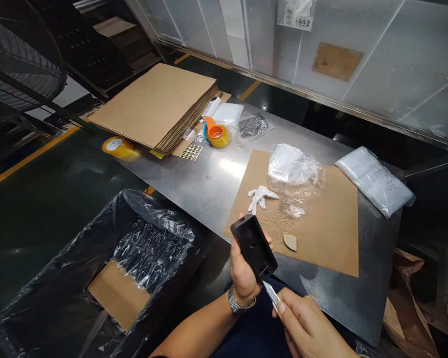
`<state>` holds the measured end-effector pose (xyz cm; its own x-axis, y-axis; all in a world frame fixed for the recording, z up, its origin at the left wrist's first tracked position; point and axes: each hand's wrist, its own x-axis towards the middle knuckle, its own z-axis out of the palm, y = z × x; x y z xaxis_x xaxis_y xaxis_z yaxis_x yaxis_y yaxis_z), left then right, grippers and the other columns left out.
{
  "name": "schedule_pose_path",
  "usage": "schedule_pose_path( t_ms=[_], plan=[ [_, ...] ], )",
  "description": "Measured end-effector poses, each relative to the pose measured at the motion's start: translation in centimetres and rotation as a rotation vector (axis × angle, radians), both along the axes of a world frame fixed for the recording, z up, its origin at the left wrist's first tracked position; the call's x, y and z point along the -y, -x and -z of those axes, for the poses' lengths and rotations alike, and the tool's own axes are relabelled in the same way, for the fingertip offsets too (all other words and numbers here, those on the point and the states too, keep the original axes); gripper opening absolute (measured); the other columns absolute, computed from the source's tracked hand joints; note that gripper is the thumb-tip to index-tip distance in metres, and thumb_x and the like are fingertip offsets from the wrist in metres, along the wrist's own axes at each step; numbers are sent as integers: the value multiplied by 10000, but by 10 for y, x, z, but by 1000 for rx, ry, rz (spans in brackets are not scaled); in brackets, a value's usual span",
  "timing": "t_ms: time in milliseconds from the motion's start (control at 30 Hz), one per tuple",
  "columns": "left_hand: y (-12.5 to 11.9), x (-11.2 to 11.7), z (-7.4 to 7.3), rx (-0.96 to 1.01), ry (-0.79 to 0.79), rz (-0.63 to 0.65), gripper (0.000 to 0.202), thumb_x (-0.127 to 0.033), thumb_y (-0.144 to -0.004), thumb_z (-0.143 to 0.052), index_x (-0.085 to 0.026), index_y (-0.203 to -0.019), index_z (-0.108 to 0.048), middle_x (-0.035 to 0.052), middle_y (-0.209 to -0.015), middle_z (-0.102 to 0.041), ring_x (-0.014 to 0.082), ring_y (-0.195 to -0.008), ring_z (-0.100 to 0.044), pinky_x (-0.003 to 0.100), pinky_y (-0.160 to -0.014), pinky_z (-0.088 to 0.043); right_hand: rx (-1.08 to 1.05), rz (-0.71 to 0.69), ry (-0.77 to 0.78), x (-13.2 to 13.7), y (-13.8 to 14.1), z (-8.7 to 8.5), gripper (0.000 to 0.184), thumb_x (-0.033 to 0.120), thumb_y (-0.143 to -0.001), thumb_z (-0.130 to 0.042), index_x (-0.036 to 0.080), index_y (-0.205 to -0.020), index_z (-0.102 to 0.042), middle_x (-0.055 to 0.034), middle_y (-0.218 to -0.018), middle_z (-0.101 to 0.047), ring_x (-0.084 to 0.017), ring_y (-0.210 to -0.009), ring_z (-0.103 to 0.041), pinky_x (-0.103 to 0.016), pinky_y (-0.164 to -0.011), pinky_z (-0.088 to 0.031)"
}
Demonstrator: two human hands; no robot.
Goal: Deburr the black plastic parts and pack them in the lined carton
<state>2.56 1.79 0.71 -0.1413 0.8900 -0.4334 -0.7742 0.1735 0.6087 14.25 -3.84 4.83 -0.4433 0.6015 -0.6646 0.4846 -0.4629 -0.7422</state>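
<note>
My left hand (242, 273) is wrapped round a black plastic part (254, 247), a small rounded rectangular casing held upright near the table's front edge. My right hand (306, 325) pinches a thin metal blade (272, 292) whose tip touches the casing's lower corner. A watch (239, 305) sits on my left wrist. Just beyond lies a brown cardboard sheet (332, 233) on the steel table (209, 174), with a white glove (260, 196), a small tan chip (290, 242) and a clear plastic bag (293, 169) on it.
A stack of flat cardboard (155, 107) lies at the table's far left, with an orange tape dispenser (215, 133) and a sticker sheet (191, 151) beside it. A sealed bag (375, 180) rests at the right. A plastic-lined box (108, 278) stands on the floor at the left.
</note>
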Motion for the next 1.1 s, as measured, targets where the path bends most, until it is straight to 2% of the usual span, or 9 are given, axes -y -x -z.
schedule_pose_path(
  t_ms=[100, 200, 300, 567, 733, 900, 1033, 1100],
  plan=[
    [0, -1, -2, 38, 3, -12, 527, -523, -833, -327, -268, -1293, -369, 40, -742, -619, 138, -606, -548, 239, -545, -451, -5, 0, -21, -2, 0, -3, 374, 474, -917, -199, 211, -751, -405, 97, -379, -331, -76, -335, -351, -187, -417, -275],
    [0, -3, -6, 44, 1, -20, 500, -502, -841, -327, -291, -1293, -368, 32, -722, -617, 133, -601, -544, 234, -551, -451, 81, -24, -141, -4, -2, -7, 360, 445, -921, -199, 216, -714, -383, 85, -436, -312, -84, -396, -343, -207, -467, -270],
    [0, -4, -9, 36, 4, -21, 500, -494, -843, -331, -313, -1309, -340, 24, -708, -615, 135, -598, -546, 238, -556, -451, 136, -79, -216, -6, -3, -9, 341, 404, -925, -196, 218, -709, -382, 59, -518, -357, -102, -481, -372, -226, -503, -256],
    [2, -1, -7, 29, -6, -30, 513, -486, -845, -326, -258, -1303, -362, 38, -721, -609, 142, -603, -550, 250, -555, -449, 205, -166, -210, -4, -1, -9, 334, 366, -930, -174, 222, -753, -417, 30, -609, -471, -128, -583, -460, -238, -542, -275],
    [3, -1, -5, 24, -5, -24, 519, -510, -836, -325, -269, -1294, -370, 31, -720, -614, 140, -601, -544, 248, -560, -446, 227, -185, -198, -2, -1, -8, 318, 362, -928, -194, 222, -753, -419, 21, -658, -510, -136, -640, -478, -239, -582, -308],
    [2, -1, -6, -18, -15, -49, 524, -534, -822, -335, -285, -1280, -388, 26, -704, -615, 146, -599, -538, 250, -549, -442, 180, -116, -206, 0, 3, -4, 305, 355, -925, -234, 212, -739, -429, 42, -563, -467, -110, -533, -447, -225, -559, -325],
    [1, -2, -9, -75, -34, -137, 489, -523, -825, -330, -337, -1274, -384, 10, -686, -611, 146, -571, -529, 251, -530, -439, -7, -9, -35, -1, 8, -3, 317, 375, -936, -201, 205, -791, -427, 98, -382, -353, -78, -344, -379, -178, -438, -312],
    [1, -3, -10, -63, -42, -172, 463, -517, -828, -320, -360, -1256, -402, 3, -678, -605, 144, -574, -527, 248, -532, -439, -35, 9, -27, -2, 9, -4, 325, 379, -937, -192, 201, -790, -421, 106, -356, -333, -73, -311, -372, -167, -401, -292]
  ],
)
